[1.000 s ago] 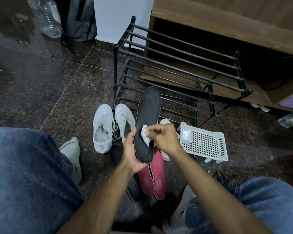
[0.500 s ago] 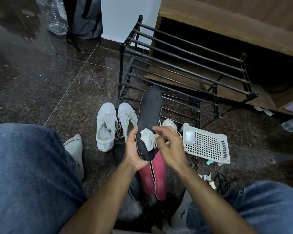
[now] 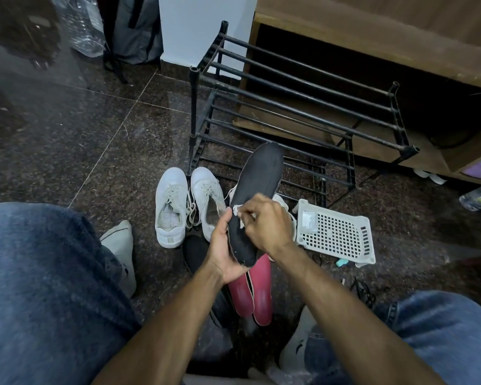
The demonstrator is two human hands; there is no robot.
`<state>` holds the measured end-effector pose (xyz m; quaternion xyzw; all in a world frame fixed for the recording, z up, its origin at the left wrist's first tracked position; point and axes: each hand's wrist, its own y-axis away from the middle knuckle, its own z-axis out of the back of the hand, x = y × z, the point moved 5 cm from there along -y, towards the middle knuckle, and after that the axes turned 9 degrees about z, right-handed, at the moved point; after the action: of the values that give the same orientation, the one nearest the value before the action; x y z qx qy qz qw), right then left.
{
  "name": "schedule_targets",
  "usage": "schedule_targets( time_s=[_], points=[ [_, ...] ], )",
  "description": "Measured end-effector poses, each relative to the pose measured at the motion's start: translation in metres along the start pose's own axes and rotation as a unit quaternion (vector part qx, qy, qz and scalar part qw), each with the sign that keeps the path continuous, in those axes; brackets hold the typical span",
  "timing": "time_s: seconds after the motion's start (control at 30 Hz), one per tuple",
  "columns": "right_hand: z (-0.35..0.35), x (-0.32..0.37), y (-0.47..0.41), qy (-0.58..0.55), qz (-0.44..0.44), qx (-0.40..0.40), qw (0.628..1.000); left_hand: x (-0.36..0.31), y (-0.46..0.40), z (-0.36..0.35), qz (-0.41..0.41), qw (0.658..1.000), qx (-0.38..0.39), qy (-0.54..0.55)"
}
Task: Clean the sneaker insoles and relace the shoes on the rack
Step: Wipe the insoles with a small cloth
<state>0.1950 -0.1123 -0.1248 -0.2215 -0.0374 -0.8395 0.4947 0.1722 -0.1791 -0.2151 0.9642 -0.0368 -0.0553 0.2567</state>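
- The black insole (image 3: 257,195) was a long, flat, matte piece with a rounded toe end, held tilted in front of the black metal shoe rack (image 3: 297,107), its toe end overlapping the rack's lowest bars.
- The left hand (image 3: 222,250) cupped the insole's heel end from below, thumb lying along its left edge, fingers curled round it.
- The right hand (image 3: 267,225) came over the insole's middle, fingers bent and pinching a small crumpled white wipe (image 3: 238,215) against the dark surface.
- A pair of white lace-up sneakers (image 3: 189,204) stood side by side just left of the insole, at the rack's near left foot, laces loose.
- Two smooth red insoles (image 3: 254,293) lay together on the speckled dark floor, below the held insole and partly covered by the left hand.
- A white perforated plastic basket (image 3: 336,234) sat to the right of the hands, near the rack's front.
- A further white shoe behind the right hand was mostly hidden.
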Motion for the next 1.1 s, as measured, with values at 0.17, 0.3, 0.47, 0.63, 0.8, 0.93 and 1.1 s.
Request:
schedule_targets(
  time_s=[0.17,0.3,0.47,0.63,0.8,0.93,1.1],
  points=[
    [-0.012,0.024,0.022,-0.035,0.038,0.043,0.998,-0.011,0.0,0.008,-0.018,1.0,-0.008,0.014],
    [-0.011,0.021,0.041,-0.017,0.081,0.11,0.99,-0.01,-0.002,0.013,-0.019,1.0,-0.009,-0.005],
    [0.007,-0.003,0.007,0.092,0.025,0.078,0.992,-0.006,-0.003,0.004,-0.022,1.0,0.0,-0.001],
    [-0.005,0.034,0.047,0.104,0.14,0.232,0.957,-0.018,-0.003,0.017,-0.048,0.999,-0.02,-0.009],
    [0.005,0.024,0.031,0.182,0.111,0.222,0.952,-0.013,-0.004,0.011,-0.031,0.999,-0.01,-0.022],
    [0.002,0.013,0.028,0.165,0.105,0.203,0.959,-0.013,0.001,0.007,-0.031,0.999,-0.012,-0.006],
    [-0.001,0.02,0.05,0.131,0.142,0.232,0.953,-0.017,-0.002,0.009,-0.055,0.998,-0.007,0.007]
  ],
)
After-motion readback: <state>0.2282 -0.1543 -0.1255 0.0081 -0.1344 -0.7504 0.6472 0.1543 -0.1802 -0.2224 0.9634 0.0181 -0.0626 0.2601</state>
